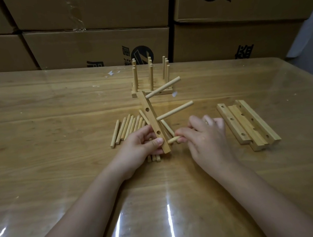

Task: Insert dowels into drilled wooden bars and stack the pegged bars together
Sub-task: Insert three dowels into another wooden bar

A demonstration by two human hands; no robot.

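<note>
Our left hand (pixel 144 143) gripped the drilled bar (pixel 152 118); our right hand (pixel 205 134) pinched a dowel (pixel 173 139) pointing left, just right of its lowest hole (pixel 158 132).

A drilled wooden bar (pixel 152 118) is held tilted above the tabletop, with two dowels (pixel 174 111) seated and two holes open. A third dowel (pixel 172 140) lies beside its lower end. Beneath are loose dowels (pixel 126 130), behind stand pegged bars (pixel 152 92), and at right lie bare drilled bars (pixel 249 124).

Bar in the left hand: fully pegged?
Partly pegged: two dowels stick out of the bar, two holes show empty. The left hand grips it; the right hand pinches a third dowel by its lower end.
</note>
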